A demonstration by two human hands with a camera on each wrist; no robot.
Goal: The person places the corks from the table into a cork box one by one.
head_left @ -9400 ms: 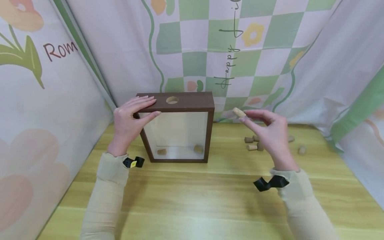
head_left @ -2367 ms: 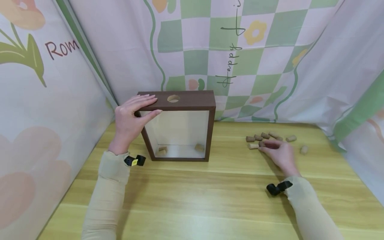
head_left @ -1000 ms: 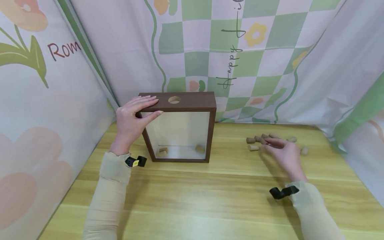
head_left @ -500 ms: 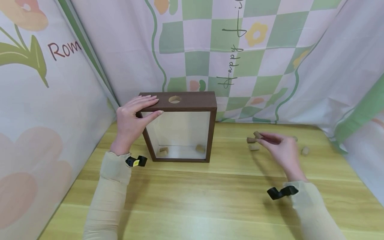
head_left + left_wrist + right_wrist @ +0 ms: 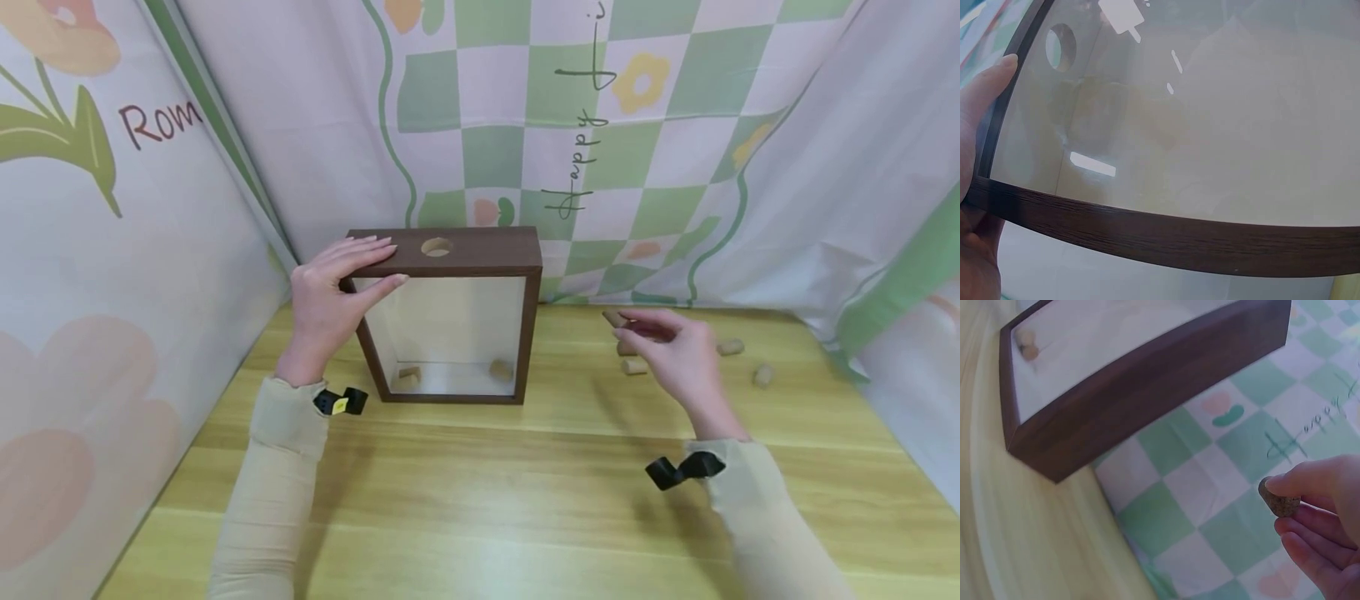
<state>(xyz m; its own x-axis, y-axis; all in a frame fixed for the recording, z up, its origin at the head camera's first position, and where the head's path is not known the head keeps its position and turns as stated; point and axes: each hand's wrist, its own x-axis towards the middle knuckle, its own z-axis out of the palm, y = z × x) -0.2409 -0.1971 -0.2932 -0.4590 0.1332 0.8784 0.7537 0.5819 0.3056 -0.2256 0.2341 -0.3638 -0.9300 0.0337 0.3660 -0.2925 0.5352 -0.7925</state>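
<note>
A dark brown wooden box frame (image 5: pixel 491 250) with a clear front stands upright on the table; a round hole (image 5: pixel 437 247) opens in its top. My left hand (image 5: pixel 322 304) grips its upper left corner, thumb on the front edge, fingers across the top. Inside, corks (image 5: pixel 408 377) lie at the bottom left and another cork (image 5: pixel 501 369) at the bottom right. To the right of the box, my right hand (image 5: pixel 675 354) pinches a brown cork (image 5: pixel 1280 503) between thumb and fingers, raised above the table.
Loose corks lie under and around my right hand, among them a pale cork (image 5: pixel 634 367), one farther right (image 5: pixel 730 347) and another near the right side (image 5: pixel 762 376). A patterned curtain (image 5: pixel 491 158) hangs behind the wooden table (image 5: pixel 480 500).
Over the last second my right hand has picked a cork from the pile and moved up and left with it. Since the oldest frame, a cork was added at the box's bottom left.
</note>
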